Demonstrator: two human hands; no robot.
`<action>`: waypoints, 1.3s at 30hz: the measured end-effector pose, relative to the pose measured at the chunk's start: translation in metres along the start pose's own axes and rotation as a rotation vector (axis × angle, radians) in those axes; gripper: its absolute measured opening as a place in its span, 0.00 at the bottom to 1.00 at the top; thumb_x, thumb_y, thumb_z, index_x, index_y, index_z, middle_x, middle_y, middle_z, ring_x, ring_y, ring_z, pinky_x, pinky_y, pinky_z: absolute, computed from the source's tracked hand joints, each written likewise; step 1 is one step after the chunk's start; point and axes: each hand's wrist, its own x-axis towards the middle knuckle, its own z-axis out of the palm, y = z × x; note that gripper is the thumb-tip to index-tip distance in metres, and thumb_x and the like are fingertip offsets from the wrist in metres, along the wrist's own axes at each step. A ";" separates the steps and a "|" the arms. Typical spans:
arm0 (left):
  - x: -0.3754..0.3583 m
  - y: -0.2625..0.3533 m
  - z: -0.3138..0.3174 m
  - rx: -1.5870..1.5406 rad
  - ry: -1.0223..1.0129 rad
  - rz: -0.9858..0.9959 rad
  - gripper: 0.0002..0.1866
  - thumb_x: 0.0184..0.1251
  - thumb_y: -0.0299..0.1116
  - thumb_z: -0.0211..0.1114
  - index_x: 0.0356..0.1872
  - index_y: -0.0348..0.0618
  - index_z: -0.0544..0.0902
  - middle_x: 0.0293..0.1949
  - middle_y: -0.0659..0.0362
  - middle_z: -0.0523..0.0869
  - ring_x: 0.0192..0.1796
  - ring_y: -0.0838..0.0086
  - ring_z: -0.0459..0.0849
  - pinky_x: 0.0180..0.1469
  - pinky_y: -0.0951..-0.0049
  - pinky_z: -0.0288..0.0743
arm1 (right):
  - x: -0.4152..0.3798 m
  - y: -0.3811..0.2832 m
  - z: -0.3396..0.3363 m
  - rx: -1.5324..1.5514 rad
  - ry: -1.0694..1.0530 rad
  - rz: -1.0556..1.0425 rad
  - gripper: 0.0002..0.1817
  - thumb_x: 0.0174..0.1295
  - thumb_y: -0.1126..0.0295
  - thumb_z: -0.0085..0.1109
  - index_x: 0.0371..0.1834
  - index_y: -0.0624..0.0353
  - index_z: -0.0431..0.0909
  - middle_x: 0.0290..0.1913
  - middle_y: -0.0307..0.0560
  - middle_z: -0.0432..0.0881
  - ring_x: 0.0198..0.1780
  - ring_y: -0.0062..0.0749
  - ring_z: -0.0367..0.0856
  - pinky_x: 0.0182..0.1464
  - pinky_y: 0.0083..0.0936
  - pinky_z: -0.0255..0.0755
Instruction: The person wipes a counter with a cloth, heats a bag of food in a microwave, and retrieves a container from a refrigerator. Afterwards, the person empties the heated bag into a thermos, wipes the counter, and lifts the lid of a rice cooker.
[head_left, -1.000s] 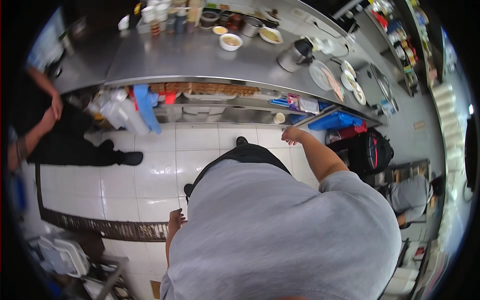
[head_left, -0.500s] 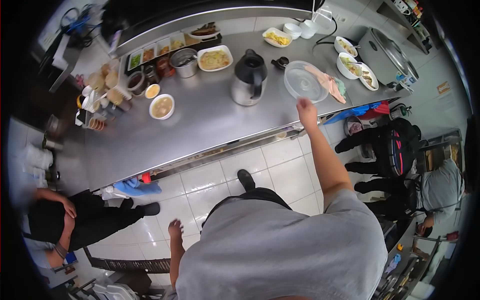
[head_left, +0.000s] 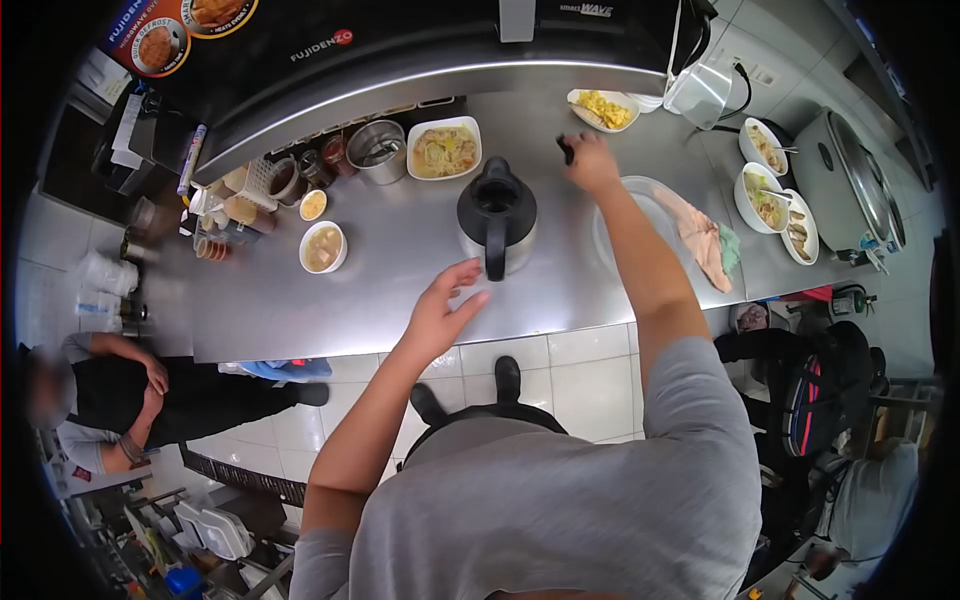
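A steel thermal jug (head_left: 511,243) with a black top and handle stands upright on the counter; its mouth looks open from above. Just left of and below its handle is my left hand (head_left: 443,308), fingers spread, holding nothing. My right hand (head_left: 594,163) reaches over the counter to the right of the jug, its fingers closed on a small black jug lid (head_left: 565,151) that is mostly covered by them. Under my right forearm lies a round clear plastic lid (head_left: 612,238), and beside it a pink and green cloth (head_left: 705,243).
A dish of yellow food (head_left: 604,110) sits beyond my right hand. Left of the jug are a noodle dish (head_left: 444,150), a steel pot (head_left: 378,152) and a soup bowl (head_left: 323,247). Food bowls (head_left: 762,198) and a large cooker (head_left: 845,180) stand right. Another person (head_left: 130,400) is at left.
My right hand has moved from the plastic lid's near edge up to the black jug lid and closed on it. My left hand has risen from my side to near the jug's handle.
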 end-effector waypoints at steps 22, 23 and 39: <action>0.033 -0.020 0.058 -0.132 0.148 0.038 0.17 0.75 0.43 0.44 0.39 0.38 0.70 0.27 0.57 0.80 0.33 0.67 0.79 0.42 0.69 0.72 | -0.061 -0.131 -0.127 0.539 0.152 -0.627 0.17 0.51 0.71 0.65 0.46 0.54 0.79 0.49 0.49 0.79 0.52 0.47 0.75 0.54 0.38 0.70; 0.034 -0.020 0.058 -0.139 0.144 0.035 0.17 0.75 0.43 0.44 0.39 0.38 0.70 0.27 0.57 0.80 0.33 0.68 0.79 0.42 0.69 0.72 | -0.056 -0.134 -0.128 0.525 0.037 -0.599 0.17 0.51 0.72 0.65 0.46 0.54 0.79 0.48 0.50 0.79 0.51 0.47 0.76 0.54 0.37 0.70; 0.033 -0.020 0.055 -0.047 0.122 0.036 0.18 0.76 0.44 0.42 0.39 0.38 0.70 0.30 0.57 0.78 0.36 0.73 0.80 0.42 0.71 0.78 | -0.030 -0.165 -0.162 0.130 -0.570 -0.510 0.30 0.43 0.80 0.67 0.55 0.49 0.74 0.54 0.48 0.73 0.54 0.47 0.73 0.54 0.37 0.69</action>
